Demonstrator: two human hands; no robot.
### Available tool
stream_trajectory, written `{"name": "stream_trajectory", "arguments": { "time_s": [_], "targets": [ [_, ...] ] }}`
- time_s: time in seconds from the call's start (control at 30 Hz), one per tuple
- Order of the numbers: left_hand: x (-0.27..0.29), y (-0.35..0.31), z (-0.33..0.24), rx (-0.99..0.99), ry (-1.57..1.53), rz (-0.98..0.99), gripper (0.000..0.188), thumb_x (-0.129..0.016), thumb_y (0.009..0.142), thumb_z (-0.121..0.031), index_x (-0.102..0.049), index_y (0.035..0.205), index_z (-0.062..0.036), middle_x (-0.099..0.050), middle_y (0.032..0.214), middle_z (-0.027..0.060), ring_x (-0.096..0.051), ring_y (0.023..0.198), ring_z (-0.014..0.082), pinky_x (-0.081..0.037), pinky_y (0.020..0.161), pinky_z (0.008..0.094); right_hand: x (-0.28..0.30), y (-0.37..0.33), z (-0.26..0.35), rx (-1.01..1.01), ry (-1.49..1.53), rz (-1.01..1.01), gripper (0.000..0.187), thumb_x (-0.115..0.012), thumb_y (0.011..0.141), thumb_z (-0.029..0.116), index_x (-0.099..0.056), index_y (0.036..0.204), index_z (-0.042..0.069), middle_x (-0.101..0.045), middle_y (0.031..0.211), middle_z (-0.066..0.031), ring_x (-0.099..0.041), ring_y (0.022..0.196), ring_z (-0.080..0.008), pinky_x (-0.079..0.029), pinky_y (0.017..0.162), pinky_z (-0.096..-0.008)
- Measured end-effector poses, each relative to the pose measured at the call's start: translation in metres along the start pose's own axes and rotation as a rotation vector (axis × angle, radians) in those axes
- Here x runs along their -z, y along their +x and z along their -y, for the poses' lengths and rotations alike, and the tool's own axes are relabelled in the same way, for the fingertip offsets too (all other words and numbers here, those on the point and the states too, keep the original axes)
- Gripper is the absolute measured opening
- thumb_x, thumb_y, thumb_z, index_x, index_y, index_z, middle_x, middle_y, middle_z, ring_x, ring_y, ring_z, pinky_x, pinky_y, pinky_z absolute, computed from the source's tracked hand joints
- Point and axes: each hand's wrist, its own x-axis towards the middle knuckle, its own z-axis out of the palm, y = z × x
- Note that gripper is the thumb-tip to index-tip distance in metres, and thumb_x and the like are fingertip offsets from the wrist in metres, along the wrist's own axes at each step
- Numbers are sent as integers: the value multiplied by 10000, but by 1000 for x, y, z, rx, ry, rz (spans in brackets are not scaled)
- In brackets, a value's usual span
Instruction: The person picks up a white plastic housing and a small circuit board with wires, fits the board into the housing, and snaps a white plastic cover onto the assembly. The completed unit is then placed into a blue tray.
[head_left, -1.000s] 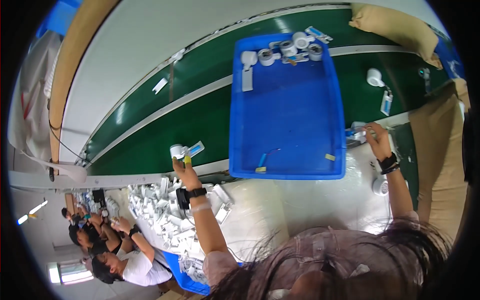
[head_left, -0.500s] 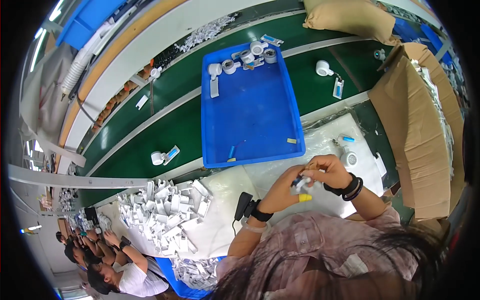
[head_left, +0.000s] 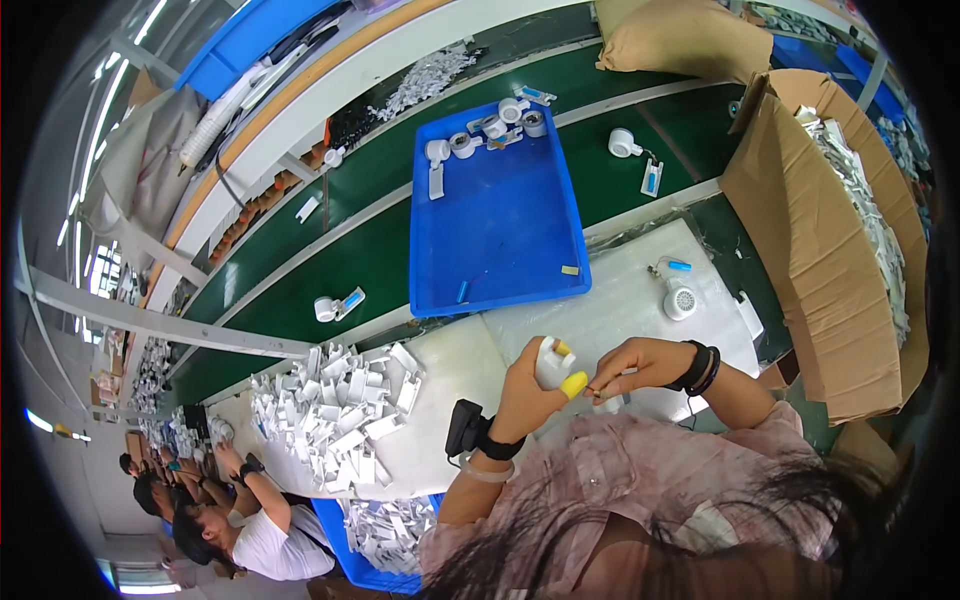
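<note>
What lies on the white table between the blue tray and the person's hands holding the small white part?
In the head view, only bare white table lies between the blue tray and the left hand and right hand holding the white part.

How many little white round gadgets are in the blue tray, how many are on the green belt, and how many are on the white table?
In the blue tray: 5 white round gadgets
On the green belt: 2, one right of the tray, one left
On the white table: 1
Total: 8, not counting the one in the left hand.
</note>
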Motion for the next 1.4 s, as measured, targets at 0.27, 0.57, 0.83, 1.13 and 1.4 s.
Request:
{"name": "stream_trajectory", "arguments": {
  "time_s": [0.27,0.57,0.83,1.13,1.4],
  "targets": [
    [-17,-3,20,-217,-35,-146,390,-465,984,-116,-390,1355,-23,-539,1037,54,-527,768,91,-435,543,229,-25,4,-11,69,-568,-542,172,-762,753,100,-672,892,53,-593,733,-34,-554,623,-156,-460,683,-280],
    [-33,-6,19,-42,-244,-127,391,-368,1023,-263,-424,1305,1,-603,955,136,-596,649,173,-537,557,310,-37,11,-22,404,-757,-901,187,-701,786,26,-674,967,64,-640,830,-76,-592,792,-258,-473,719,-351],
    [-34,-10,30,-42,-372,-106,326,-377,940,-112,-460,1232,4,-589,923,135,-597,635,201,-538,510,338,-40,7,-23,457,-784,-852,164,-697,780,-2,-659,930,52,-661,835,-77,-609,794,-254,-472,754,-344],
    [-42,-14,22,-107,-305,-101,350,-365,878,-4,-449,1218,-4,-551,855,68,-539,695,114,-511,567,257,-45,7,-29,590,-796,-857,236,-744,705,-1,-685,912,98,-616,892,-32,-554,834,-229,-437,769,-352],
    [-44,-16,23,-109,-237,-98,322,-385,871,-3,-484,1177,-2,-544,876,49,-530,733,94,-498,568,230,-46,10,-30,566,-792,-876,256,-749,692,0,-696,914,114,-597,890,-18,-533,833,-219,-417,779,-339]
  ]
}}
